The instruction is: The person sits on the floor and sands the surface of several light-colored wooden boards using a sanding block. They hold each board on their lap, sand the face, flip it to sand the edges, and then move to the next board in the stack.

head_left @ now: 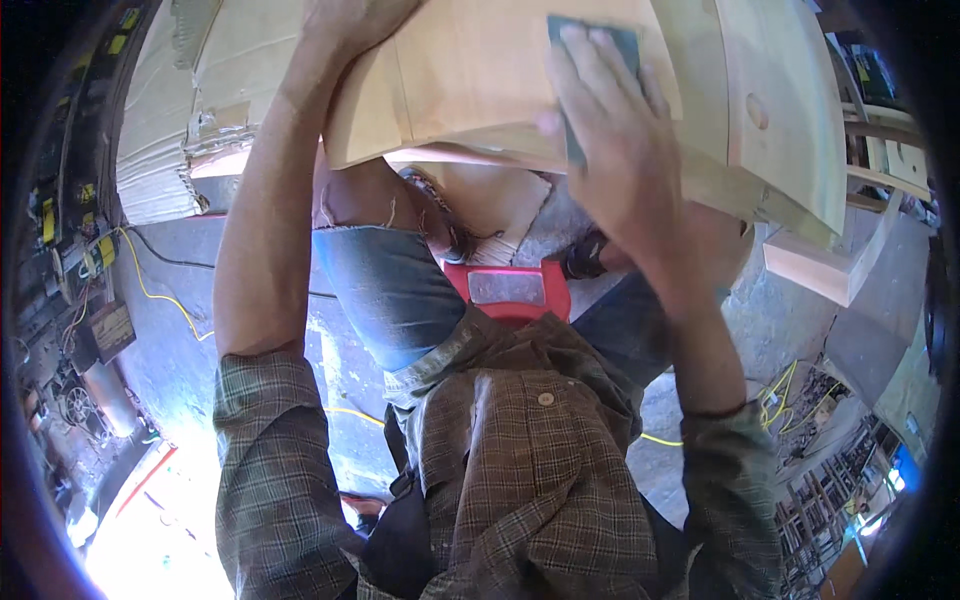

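A pale wooden board (pixel 470 75) with a curved near edge lies over my knees at the top of the view. My right hand (pixel 620 135) presses a dark green sheet of sandpaper (pixel 628 42) flat on the board's right part. The fingers lie over the sheet, and the hand is slightly blurred. At the upper left, my left hand (pixel 360 18) rests on the board's edge; its fingers run out of the picture at the top.
Flattened cardboard (pixel 155 140) spreads at the left. Another wooden piece with a round hole (pixel 785 120) stands on the right, above a wooden box-like piece (pixel 815 262). Below is a red stool (pixel 508 290). Yellow cable (pixel 160 292) crosses the floor; assorted tools line the left side.
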Tool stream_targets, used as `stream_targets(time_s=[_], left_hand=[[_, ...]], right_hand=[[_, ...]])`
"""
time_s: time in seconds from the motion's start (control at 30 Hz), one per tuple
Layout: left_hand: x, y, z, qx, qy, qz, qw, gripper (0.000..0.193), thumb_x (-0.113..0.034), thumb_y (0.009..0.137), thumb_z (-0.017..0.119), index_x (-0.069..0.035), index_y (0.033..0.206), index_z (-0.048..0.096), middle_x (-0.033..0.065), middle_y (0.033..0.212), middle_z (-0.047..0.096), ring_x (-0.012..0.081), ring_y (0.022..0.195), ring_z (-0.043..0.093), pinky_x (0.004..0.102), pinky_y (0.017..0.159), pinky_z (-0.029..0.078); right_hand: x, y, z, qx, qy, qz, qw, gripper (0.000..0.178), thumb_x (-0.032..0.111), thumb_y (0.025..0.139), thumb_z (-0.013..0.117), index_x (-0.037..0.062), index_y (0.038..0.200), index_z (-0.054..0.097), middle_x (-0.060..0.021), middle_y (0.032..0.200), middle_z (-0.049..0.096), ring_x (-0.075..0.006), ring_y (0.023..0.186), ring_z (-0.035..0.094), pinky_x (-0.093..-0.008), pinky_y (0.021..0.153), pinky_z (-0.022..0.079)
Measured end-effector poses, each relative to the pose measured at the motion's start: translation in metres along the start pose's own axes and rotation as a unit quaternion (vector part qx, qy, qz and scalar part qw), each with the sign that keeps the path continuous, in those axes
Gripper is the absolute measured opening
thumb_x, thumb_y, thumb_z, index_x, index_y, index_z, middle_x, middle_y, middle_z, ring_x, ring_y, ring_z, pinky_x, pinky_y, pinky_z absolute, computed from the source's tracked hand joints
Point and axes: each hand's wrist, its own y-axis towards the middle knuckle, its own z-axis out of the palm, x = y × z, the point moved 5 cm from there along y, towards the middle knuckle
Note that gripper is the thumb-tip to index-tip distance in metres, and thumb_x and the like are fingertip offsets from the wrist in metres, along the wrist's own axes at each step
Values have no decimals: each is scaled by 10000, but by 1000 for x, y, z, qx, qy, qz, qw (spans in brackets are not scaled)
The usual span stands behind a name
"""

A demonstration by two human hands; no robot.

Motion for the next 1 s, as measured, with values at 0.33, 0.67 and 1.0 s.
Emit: stream_targets(time_s=[0.33, 0.67, 1.0], left_hand=[[7, 5, 8, -12, 33, 11, 999, 440, -347, 989, 428, -106, 1343, 528, 219, 1389, 490, 411, 1302, 432, 551, 1099, 299], [4, 1, 12, 2, 57, 53, 997, 438, -289, 1000, 407, -81, 1378, 485, 183, 1440, 449, 353, 1328, 418, 477, 1121, 304], [100, 39, 58, -1, 135, 313, 940, 405, -184, 1024, 410, -102, 1415, 477, 120, 1494, 428, 292, 1392, 371, 397, 1155, 300]], right_hand=[[9, -1, -3, 7, 56, 14, 998, 485, 232, 866, 676, 62, 1308, 574, -105, 1391, 543, -298, 1315, 477, -486, 1094, 332], [24, -10, 2, 11, 62, 6, 998, 577, 313, 880, 649, 38, 1370, 517, -131, 1426, 504, -289, 1342, 453, -537, 1104, 286], [24, -13, 1, -71, -38, 9, 997, 553, 460, 846, 614, 25, 1186, 637, -127, 1303, 591, -255, 1240, 506, -542, 1023, 316]])
